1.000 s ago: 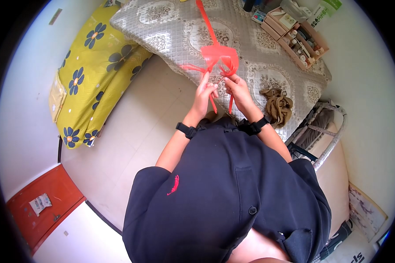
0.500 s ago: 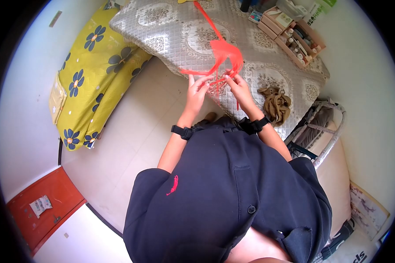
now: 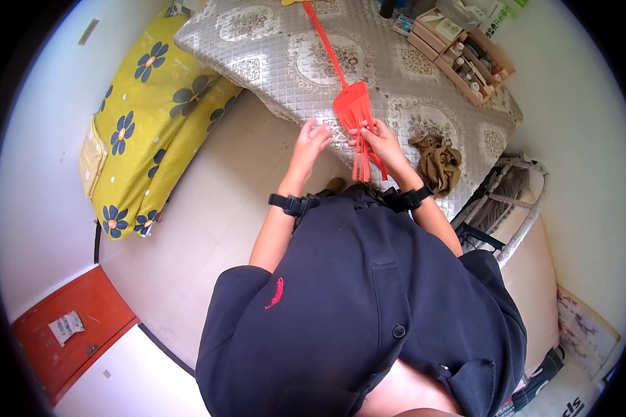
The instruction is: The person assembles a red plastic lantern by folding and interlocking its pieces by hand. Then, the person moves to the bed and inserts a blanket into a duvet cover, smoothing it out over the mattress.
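Strips (image 3: 357, 161), likely light and limp, are trailing from the right hand's (image 3: 384, 145) pinch, best gathered near the red sheet (image 3: 352, 103), the empty left hand (image 3: 307, 146) hovering half-open.

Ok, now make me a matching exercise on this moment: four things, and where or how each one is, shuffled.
1. left hand
2. right hand
3. brown cloth
4. pinkish box

A. crumpled on the quilted cover
B. holding small bottles
C. empty, fingers loosely curled
D. gripping strips of the red fringed piece

Pairs: 1-C; 2-D; 3-A; 4-B
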A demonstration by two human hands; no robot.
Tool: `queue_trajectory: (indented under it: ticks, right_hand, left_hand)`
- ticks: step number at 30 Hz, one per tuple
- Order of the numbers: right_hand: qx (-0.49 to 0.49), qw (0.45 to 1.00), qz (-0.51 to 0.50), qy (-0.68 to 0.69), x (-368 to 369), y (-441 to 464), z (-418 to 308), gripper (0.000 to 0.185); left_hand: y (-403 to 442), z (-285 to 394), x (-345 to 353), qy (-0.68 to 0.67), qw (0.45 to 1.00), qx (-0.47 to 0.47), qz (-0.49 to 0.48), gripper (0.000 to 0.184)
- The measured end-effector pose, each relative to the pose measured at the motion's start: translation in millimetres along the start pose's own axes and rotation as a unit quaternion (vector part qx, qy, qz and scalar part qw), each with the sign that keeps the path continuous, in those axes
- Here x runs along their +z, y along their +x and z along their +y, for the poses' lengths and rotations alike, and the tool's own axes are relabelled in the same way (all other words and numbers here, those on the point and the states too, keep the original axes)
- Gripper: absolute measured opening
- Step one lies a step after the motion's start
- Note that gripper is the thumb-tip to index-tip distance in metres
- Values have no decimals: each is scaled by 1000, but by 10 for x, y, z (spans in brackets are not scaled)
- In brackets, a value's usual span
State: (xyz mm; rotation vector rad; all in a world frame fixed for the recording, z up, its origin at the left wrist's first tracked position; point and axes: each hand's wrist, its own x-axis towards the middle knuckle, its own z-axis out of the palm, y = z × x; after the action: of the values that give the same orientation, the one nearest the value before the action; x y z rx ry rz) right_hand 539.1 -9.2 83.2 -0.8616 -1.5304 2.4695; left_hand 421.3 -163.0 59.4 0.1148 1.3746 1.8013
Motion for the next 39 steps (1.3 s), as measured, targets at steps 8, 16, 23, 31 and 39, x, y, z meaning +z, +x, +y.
queue_trajectory:
  ticks: [8,16,23,31,39]
  right_hand:
    - [8,1000,-25,-8,-59,-41,-43,36]
    - [-187,857,220,-426,-818,60,14,47]
    - [-240,744,108,-614,-247,-41,-18,45]
    - [-301,654,3,-694,-222,105,654,49]
    - [-254,708,-58,-656,-353,-511,561,49]
  left_hand:
    - [129,-37,205,19,993,-93,-69,42]
    - [245,-306,-104,208,969,-85,-107,19]
    - [69,-246,19,502,861,44,-65,10]
    - [94,-299,-68,695,630,324,-120,42]
    - [66,-273,-23,687,659,284,-114,39]
